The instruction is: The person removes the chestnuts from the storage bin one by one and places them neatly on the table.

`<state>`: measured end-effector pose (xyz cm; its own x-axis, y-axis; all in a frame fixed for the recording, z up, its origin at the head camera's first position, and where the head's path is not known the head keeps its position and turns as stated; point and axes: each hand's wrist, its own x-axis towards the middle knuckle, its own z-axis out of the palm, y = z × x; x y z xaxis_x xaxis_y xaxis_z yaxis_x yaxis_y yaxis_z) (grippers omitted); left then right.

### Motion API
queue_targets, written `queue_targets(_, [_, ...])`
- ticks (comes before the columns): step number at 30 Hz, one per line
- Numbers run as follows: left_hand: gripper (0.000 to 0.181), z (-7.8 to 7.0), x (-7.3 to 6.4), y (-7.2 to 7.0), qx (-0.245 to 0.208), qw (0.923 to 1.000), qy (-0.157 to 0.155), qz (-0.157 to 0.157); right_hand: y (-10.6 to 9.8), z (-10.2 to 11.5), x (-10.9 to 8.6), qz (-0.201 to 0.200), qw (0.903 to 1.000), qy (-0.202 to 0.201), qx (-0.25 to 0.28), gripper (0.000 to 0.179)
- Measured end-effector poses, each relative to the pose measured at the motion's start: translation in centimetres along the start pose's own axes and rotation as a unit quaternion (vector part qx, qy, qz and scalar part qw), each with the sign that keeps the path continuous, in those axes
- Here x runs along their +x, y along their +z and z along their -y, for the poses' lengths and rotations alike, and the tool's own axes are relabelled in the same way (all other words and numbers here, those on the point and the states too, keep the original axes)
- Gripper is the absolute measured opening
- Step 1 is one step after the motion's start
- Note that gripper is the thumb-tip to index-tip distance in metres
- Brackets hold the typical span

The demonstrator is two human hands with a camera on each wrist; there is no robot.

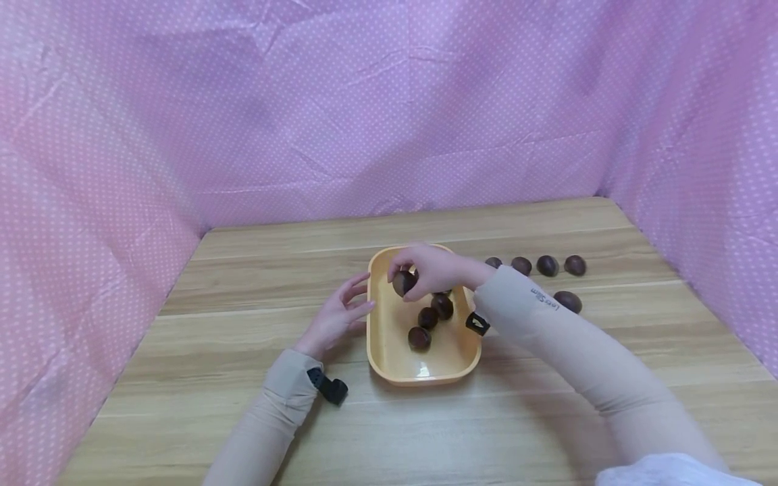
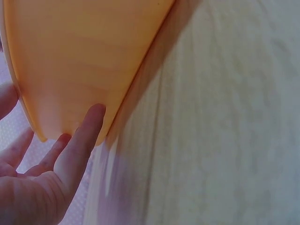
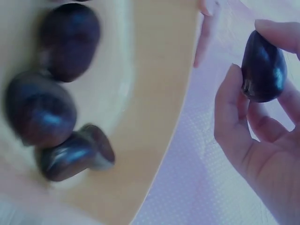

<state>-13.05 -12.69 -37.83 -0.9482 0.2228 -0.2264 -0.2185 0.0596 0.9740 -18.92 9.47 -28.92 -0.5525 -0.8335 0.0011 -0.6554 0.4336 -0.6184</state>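
Note:
My right hand (image 1: 433, 268) pinches a glossy dark brown chestnut (image 1: 402, 284) between thumb and fingers, above the far half of an orange plastic tray (image 1: 384, 337). In the right wrist view, that same chestnut (image 3: 264, 68) is held clear of the tray. Several more chestnuts (image 1: 419, 339) lie inside the tray, some touching each other; the right hand partly hides those at the back. My left hand (image 1: 334, 314) is at the tray's left side, its fingers extended. One fingertip (image 2: 97, 111) lies against the outer wall in the left wrist view.
Right of the tray, a row of loose chestnuts (image 1: 548, 265) lies on the wooden table (image 1: 243, 304). A further chestnut (image 1: 568, 302) sits nearer, partly behind the right forearm. Pink dotted cloth (image 1: 389, 121) hangs around the table's back and sides.

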Motion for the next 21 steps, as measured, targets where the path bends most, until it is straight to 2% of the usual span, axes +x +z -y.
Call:
queue_targets(5, [0.064,0.0,0.0,-0.1,-0.008,1.0000,0.001,-0.001,0.3,-0.6,-1.3,-0.009,0.9995,-0.024,-0.018,0.031])
queue_targets(9, [0.064,0.1,0.0,-0.1,-0.007,1.0000,0.001,-0.002,0.4,-1.3,-2.8,-0.018,0.9993,-0.033,0.000,0.031])
queue_targets(13, [0.064,0.1,0.0,-0.1,-0.006,1.0000,0.002,-0.002,0.1,-2.3,-4.6,-0.045,0.9988,-0.019,0.008,0.032])
queue_targets(18, [0.064,0.0,0.0,0.0,0.000,1.0000,0.005,-0.003,-0.7,-4.1,-7.1,-0.073,0.9968,0.019,0.024,0.032])
queue_targets(21, [0.064,0.1,0.0,0.0,-0.002,1.0000,0.004,-0.001,-1.4,-5.1,-8.8,-0.086,0.9954,0.039,0.011,0.033])
